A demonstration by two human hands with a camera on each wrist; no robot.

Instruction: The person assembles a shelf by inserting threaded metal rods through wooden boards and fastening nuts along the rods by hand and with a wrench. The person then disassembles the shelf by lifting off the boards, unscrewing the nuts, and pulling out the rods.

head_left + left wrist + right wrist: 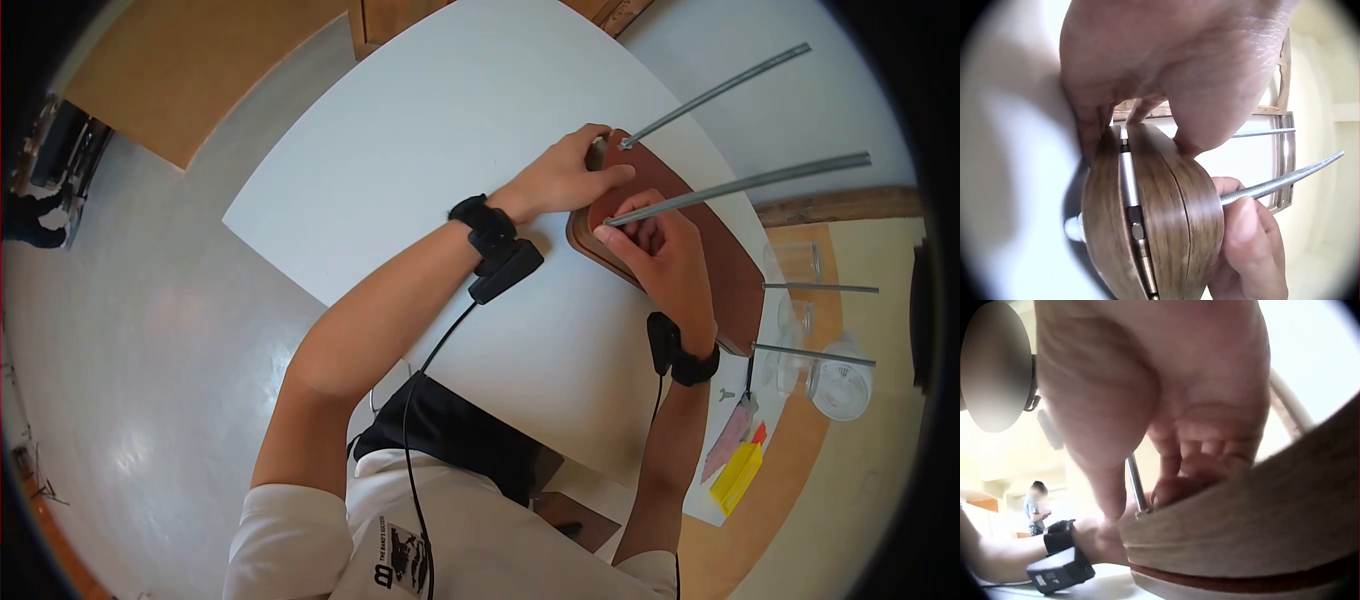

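Brown block (730, 262) prob. heavy, hard; hold its sides. L hand (562, 181) grips block's end, R hand (672, 250) pinches block's rod (745, 185).

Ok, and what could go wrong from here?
The right hand pinches a metal rod near its base, so the long free end could wobble or tilt. The left wrist view shows a gap between the wooden layers, with metal parts inside; if the left hand loosens its grip at that end, the layers might shift.
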